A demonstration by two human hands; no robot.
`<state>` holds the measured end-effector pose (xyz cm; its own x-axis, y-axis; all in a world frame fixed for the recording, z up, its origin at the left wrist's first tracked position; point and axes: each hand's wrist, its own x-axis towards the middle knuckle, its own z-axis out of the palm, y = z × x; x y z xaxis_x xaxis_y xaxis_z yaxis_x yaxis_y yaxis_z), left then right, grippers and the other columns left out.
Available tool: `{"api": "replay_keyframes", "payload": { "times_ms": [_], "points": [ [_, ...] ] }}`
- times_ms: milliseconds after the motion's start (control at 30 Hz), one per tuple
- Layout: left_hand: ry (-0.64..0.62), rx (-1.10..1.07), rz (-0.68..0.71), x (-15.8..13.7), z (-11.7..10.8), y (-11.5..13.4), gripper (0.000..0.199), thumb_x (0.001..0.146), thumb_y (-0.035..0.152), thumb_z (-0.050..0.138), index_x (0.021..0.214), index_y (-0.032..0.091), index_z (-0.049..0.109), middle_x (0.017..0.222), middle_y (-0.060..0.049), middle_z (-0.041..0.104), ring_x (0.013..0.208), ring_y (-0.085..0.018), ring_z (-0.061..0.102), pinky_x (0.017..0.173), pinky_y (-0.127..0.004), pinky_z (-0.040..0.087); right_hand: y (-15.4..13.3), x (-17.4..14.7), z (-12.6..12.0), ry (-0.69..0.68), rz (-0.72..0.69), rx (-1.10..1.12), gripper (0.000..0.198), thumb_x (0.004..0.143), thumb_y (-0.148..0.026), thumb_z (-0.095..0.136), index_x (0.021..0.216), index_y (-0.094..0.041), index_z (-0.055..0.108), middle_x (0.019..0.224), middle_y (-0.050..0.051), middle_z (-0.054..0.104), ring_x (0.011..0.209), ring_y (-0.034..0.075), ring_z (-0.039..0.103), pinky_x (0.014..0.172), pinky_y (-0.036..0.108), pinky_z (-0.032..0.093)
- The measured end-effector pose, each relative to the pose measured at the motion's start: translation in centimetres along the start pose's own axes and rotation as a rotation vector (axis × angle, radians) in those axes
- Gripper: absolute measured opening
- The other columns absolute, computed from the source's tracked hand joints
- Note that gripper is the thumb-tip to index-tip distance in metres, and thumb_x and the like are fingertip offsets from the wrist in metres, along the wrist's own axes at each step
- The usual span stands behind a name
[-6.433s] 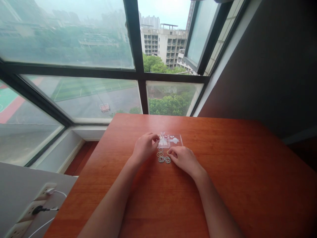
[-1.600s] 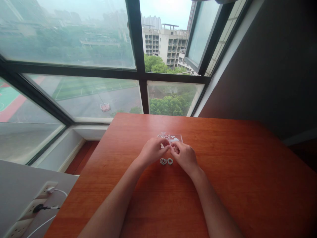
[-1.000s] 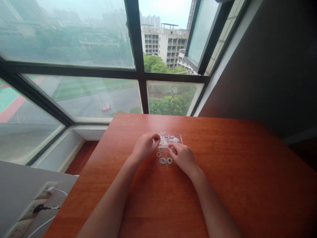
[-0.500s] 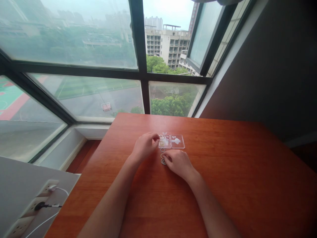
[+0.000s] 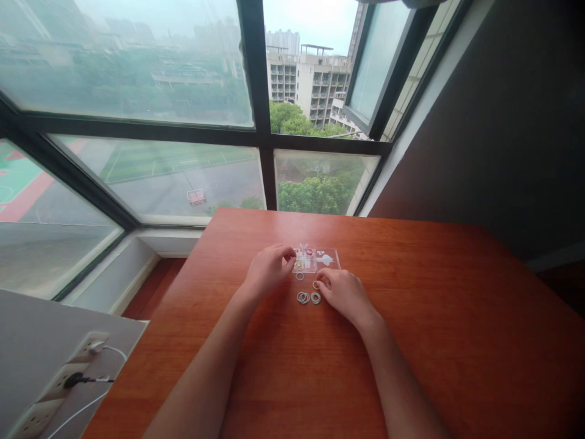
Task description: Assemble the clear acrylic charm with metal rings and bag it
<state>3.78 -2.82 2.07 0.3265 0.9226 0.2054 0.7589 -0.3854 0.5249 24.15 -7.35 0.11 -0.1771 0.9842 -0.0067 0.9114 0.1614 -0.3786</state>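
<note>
The step in hand is a single-ring pick: near the centre of the frame, the right hand (image 5: 343, 291) pinches a pale yellow ring (image 5: 314, 285) between thumb and forefinger, its grip closed on that one ring. Farther left, the left hand (image 5: 269, 268) curls beside the left edge of the opened clear plastic box (image 5: 311, 270); whether its grip holds anything or touches the box, I cannot tell. Yellowish and red rings lie in the box, its clear lid spread to the right. Below it on the reddish wood counter (image 5: 292, 366) sit one grey ring (image 5: 300, 280), an overlapping grey cluster (image 5: 303, 298) and, just right of that, a grey stack (image 5: 315, 302). As I judge it, the next move calls for a light, steady pinch and clearance above the grey stack just below the fingers. Compared with half a second ago, the right hand has shifted from the cluster toward the right, taking the pale ring along and uncovering the stack, while the left hand has stayed in place.
</note>
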Motion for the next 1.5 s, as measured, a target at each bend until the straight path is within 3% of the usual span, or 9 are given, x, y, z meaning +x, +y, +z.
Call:
{"api": "replay_keyframes", "payload": {
  "times_ms": [267,567,933,1100,1267,1500],
  "points": [
    [-0.008,-0.027,0.017,0.0,0.3,0.2,0.014,0.081,0.023,0.055,0.083,0.020,0.069,0.082,-0.003,0.070,0.069,-0.014,0.058,0.060,-0.023,0.039,-0.4,0.2,0.5,-0.010,0.007,-0.056,0.009,0.086,-0.028,0.059,0.083,-0.024,0.067,0.082,0.002,0.072,0.074,0.017,0.064,0.060,0.024,0.032],
    [-0.145,-0.237,0.066,-0.1,1.0,1.9,0.015,0.082,0.026,0.057,0.082,0.019,0.070,0.077,-0.001,0.069,0.064,-0.011,0.055,0.057,-0.020,0.038,-0.2,0.2,0.4,0.249,-0.022,0.106,0.011,0.087,-0.030,0.057,0.087,-0.024,0.066,0.070,-0.002,0.066,0.063,0.013,0.058,0.060,0.022,0.032],
    [-0.169,-0.307,0.074,0.0,1.4,2.0,0.015,0.080,0.023,0.056,0.079,0.017,0.070,0.072,-0.001,0.067,0.063,-0.011,0.055,0.058,-0.020,0.040,-0.4,0.1,0.5,0.297,-0.074,0.136,0.012,0.086,-0.028,0.055,0.088,-0.023,0.067,0.068,-0.001,0.065,0.061,0.012,0.056,0.061,0.022,0.033],
    [-0.100,-0.213,0.078,0.0,1.3,1.8,0.013,0.080,0.020,0.055,0.076,0.017,0.066,0.075,-0.002,0.068,0.064,-0.012,0.055,0.058,-0.020,0.039,-0.3,0.1,0.5,0.256,-0.061,0.130,0.014,0.088,-0.028,0.055,0.093,-0.024,0.067,0.071,-0.001,0.066,0.065,0.014,0.059,0.062,0.022,0.033],
    [0.009,-0.062,0.034,0.1,0.8,0.6,0.011,0.080,0.021,0.055,0.078,0.018,0.065,0.079,-0.003,0.069,0.067,-0.013,0.057,0.060,-0.022,0.039,-0.3,0.0,-0.2,0.125,-0.058,0.129,0.012,0.087,-0.026,0.055,0.089,-0.024,0.067,0.074,-0.001,0.068,0.068,0.014,0.060,0.061,0.022,0.032],
    [0.006,-0.003,-0.008,0.2,0.9,-0.9,0.011,0.080,0.022,0.055,0.080,0.020,0.066,0.083,-0.003,0.070,0.074,-0.016,0.061,0.067,-0.024,0.043,0.4,-0.5,-0.9,-0.074,-0.074,0.265,0.013,0.085,-0.026,0.056,0.081,-0.023,0.068,0.066,-0.003,0.064,0.061,0.011,0.055,0.059,0.021,0.033]
  ]
}}
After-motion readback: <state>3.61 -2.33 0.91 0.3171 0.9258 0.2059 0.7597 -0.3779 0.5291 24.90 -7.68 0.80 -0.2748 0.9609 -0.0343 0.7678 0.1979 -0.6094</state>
